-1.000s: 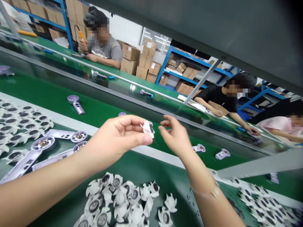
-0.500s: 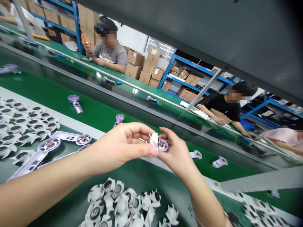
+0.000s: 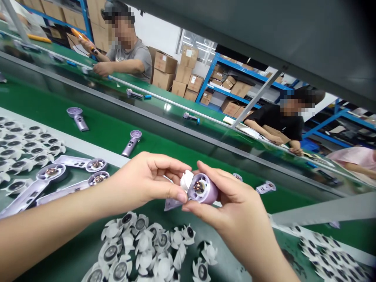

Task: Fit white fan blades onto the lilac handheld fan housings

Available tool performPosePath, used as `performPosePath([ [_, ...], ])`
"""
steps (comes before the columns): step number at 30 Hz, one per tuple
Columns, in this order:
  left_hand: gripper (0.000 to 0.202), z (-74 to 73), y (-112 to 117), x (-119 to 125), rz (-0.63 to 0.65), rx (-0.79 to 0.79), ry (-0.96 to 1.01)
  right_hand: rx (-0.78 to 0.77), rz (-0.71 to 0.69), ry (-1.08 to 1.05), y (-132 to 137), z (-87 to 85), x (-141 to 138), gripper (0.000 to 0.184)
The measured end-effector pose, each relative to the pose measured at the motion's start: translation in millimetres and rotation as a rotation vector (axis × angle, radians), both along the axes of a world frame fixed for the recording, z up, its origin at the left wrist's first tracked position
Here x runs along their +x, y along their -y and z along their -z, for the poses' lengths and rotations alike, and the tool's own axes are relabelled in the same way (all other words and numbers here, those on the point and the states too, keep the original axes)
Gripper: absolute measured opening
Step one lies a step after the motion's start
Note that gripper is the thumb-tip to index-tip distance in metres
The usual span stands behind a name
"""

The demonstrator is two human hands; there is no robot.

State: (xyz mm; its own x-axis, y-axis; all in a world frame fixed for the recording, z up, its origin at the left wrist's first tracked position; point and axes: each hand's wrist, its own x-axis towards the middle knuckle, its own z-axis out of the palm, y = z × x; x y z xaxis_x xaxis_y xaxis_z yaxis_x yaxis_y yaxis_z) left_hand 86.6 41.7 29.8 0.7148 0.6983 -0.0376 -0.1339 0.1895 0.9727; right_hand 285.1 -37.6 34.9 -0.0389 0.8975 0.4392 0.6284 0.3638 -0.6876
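My right hand (image 3: 235, 207) grips a lilac hand-fan body (image 3: 202, 190) by its round head, with the small motor facing me. My left hand (image 3: 147, 182) pinches a white fan impeller (image 3: 186, 181) right beside that head, touching it. Both hands hover above the green bench (image 3: 88, 250). A heap of white impellers (image 3: 147, 250) lies just below them. Three more lilac fan bodies (image 3: 49, 176) lie on the bench to my left.
Rows of white impellers (image 3: 26, 141) cover the far left; more impellers (image 3: 323, 246) lie at the right. Fan bodies (image 3: 76, 117) ride the green conveyor (image 3: 117, 133) beyond. Across it sit three other people, one holding an orange tool (image 3: 85, 41). A grey shelf (image 3: 264, 35) overhangs.
My right hand, empty one second ago, now holds a lilac fan body. My left hand has brought the impeller against its head. Both hands have dropped a little.
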Motion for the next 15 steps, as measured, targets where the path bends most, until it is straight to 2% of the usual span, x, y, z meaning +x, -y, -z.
performPosePath([
  [3,0.034,4.2,1.2,1.8,0.031,-0.011,0.021,0.06,0.002,0.119,1.5,0.8,-0.2,0.057],
  [8,0.032,10.0,0.8,3.5,0.026,-0.02,0.036,0.167,0.004,0.177,1.0,6.0,-4.5,0.056],
  [15,0.033,7.4,-1.3,4.3,0.078,-0.078,0.037,0.161,-0.029,0.201,-1.5,7.6,-2.4,0.062],
])
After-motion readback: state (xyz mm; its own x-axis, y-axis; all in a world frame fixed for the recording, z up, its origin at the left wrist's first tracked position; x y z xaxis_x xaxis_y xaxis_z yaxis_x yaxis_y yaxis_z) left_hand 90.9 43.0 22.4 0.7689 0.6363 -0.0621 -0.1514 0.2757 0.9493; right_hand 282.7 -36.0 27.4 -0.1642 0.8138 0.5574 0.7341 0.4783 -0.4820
